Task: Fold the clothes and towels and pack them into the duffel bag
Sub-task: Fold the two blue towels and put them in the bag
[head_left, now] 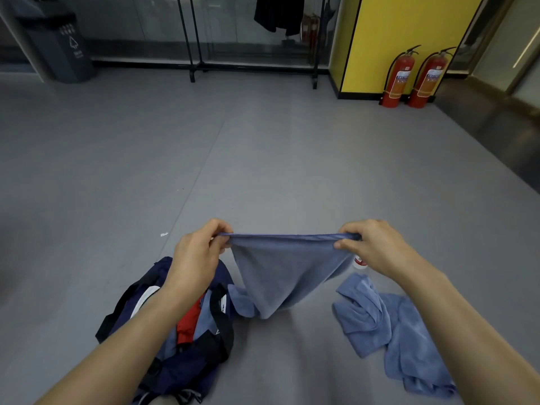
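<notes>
Above the floor straight in front of you, the blue towel [280, 273] hangs by its top edge, pulled taut between your left hand [198, 252] and your right hand [371, 244]. Each grip is a narrow pinch of thumb and fingers on one upper corner. The cloth looks light, soft and limp, so it will likely sag and swing the moment you slacken that edge. It should not slip or tear, and the corners are the best places to hold it for a clean fold. Its lower point trails close to the floor beside the duffel bag [187, 369], which lies open under your left forearm with a red garment [190, 320] and other pieces already inside. A second towel [388, 325] lies crumpled on the floor under your right forearm, apart from the bag. A small bottle [360, 262] stands just below your right hand, where a swinging towel could knock it. The fire extinguishers [397, 77], the bin [58, 45] and the clothes rack [195, 39] stand against the far walls, well clear of your reach.
</notes>
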Motion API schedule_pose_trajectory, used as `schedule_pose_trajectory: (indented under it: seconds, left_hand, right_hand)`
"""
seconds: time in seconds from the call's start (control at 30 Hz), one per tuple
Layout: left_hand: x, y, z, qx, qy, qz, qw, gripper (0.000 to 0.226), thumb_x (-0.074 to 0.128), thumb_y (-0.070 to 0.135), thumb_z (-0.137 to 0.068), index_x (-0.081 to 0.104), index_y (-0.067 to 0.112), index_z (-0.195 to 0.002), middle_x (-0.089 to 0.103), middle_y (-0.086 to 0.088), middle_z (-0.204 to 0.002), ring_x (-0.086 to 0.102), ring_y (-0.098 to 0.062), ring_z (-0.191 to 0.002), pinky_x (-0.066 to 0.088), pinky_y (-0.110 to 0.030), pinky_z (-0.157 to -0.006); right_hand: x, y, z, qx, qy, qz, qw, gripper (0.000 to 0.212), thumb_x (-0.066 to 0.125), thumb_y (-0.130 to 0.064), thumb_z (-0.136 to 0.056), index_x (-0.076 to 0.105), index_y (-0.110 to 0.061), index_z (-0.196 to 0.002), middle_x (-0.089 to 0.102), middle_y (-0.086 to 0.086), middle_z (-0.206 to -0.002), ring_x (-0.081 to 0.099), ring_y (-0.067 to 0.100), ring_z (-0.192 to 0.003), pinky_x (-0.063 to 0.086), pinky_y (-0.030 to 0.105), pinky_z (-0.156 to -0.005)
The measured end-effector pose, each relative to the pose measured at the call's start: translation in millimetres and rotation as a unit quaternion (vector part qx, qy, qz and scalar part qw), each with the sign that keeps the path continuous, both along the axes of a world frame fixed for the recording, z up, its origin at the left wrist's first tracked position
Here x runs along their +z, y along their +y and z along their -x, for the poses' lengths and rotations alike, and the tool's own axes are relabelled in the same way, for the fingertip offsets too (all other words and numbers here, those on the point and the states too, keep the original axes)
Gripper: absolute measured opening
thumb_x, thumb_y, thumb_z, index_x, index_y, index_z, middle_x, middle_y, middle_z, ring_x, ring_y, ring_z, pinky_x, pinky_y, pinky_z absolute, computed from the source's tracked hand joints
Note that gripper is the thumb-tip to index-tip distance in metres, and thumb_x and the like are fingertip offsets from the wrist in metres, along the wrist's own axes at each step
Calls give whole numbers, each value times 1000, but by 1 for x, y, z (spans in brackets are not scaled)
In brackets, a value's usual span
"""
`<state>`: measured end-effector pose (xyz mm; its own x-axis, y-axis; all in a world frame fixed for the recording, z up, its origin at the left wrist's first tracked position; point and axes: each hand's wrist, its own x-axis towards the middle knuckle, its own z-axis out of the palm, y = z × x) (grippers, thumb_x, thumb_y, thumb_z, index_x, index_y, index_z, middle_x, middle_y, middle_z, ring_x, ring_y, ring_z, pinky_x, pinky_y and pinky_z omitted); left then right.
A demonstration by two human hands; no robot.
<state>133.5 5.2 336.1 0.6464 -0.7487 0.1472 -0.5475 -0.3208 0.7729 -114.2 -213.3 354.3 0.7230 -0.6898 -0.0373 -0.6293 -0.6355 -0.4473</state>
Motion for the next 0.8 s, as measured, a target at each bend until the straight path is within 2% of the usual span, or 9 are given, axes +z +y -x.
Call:
schedule_pose_trajectory:
  seconds: [0.07,0.13,0.2,0.27,0.37,0.43,0.57,0.7,0.8]
  left_hand:
    - [-5,-13,-9,9,1,5,1000,24,51,12,-101,63,29,-89,72,11,-81,68,-3,-81,54,-29,-72]
    - [-8,-34,-26,25,6,8,1000,22,53,12,-99,65,26,-87,72,10,-79,69,-10,-80,57,-39,-79]
    - [-7,-59,-47,40,36,13,998,22,56,10,-96,66,26,-84,73,7,-82,70,-16,-83,57,-46,-83]
    - [-2,-85,-65,48,39,23,998,24,59,10,-94,65,28,-80,73,4,-84,71,-19,-85,57,-48,-84]
    - [18,-118,-80,53,-11,45,997,19,62,10,-93,65,25,-81,70,4,-82,69,-22,-85,54,-34,-79]
    - [37,-136,-86,54,-70,64,994,11,62,9,-92,70,17,-90,69,1,-82,68,-25,-87,42,-25,-71]
    - [60,-138,-91,53,-183,110,976,11,63,11,-92,72,14,-97,75,-4,-93,66,-25,-88,37,-25,-69]
    - [42,-107,-74,18,-215,150,965,10,62,14,-96,71,13,-99,73,2,-86,64,-24,-75,44,-33,-67]
    - [2,-78,-56,3,-220,137,966,10,62,15,-98,71,13,-100,66,9,-76,53,-18,-60,35,-27,-59]
  right_hand:
    - [-4,-15,-8,-4,16,-3,1000,15,68,-33,-90,65,-28,-77,62,-8,-63,61,12,-60,42,30,-58]
    - [-7,-32,-18,-14,22,-13,1000,18,68,-28,-91,63,-28,-73,64,-6,-61,63,9,-55,45,29,-58]
    - [-6,-52,-30,-25,19,14,999,18,65,-23,-92,63,-29,-75,68,-6,-65,67,12,-68,50,32,-68]
    - [1,-72,-42,-36,-8,66,997,14,61,-20,-93,68,-28,-83,70,-6,-73,66,23,-83,47,34,-72]
    - [18,-96,-60,-59,-57,126,989,15,59,-19,-95,73,-19,-94,72,4,-85,62,33,-91,34,33,-67]
    - [34,-107,-66,-72,-83,155,982,15,59,-21,-95,74,-16,-95,72,9,-89,61,37,-93,34,34,-67]
    - [63,-115,-58,-56,-137,216,965,15,62,-24,-94,75,-18,-100,74,6,-99,64,32,-97,38,32,-71]
    - [59,-94,-26,-15,-170,247,954,12,67,-22,-93,76,-16,-98,73,3,-93,65,25,-87,49,38,-72]
    - [25,-70,0,2,-157,241,958,6,70,-20,-91,75,-18,-93,63,-9,-79,61,19,-78,37,28,-61]
